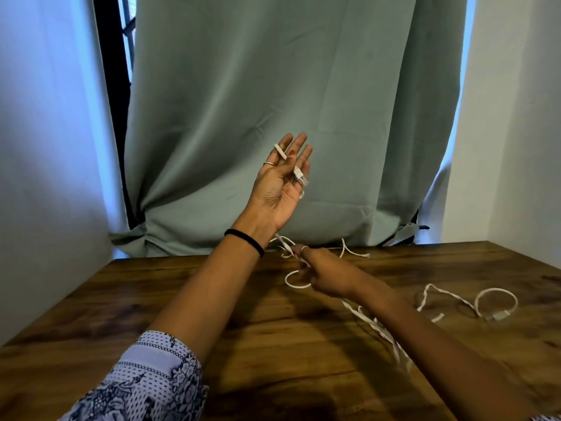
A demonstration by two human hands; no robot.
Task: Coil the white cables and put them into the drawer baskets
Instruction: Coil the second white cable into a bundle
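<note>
My left hand (280, 180) is raised above the wooden table (182, 299), palm up with fingers spread. It pins a white cable end (280, 151) under the thumb, and a plug connector (299, 174) rests on the fingers. That cable hangs behind the hand and runs down to my right hand (328, 275), which pinches the white cable (296, 281) low over the table. More of this cable trails under my right forearm, blurred. A second white cable (473, 299) lies loose on the table at the right. No drawer baskets are in view.
A green curtain (288, 101) hangs behind the table's far edge, with white walls on both sides. Another white cable end (355, 253) lies near the far edge. A dark window frame shows at the upper left.
</note>
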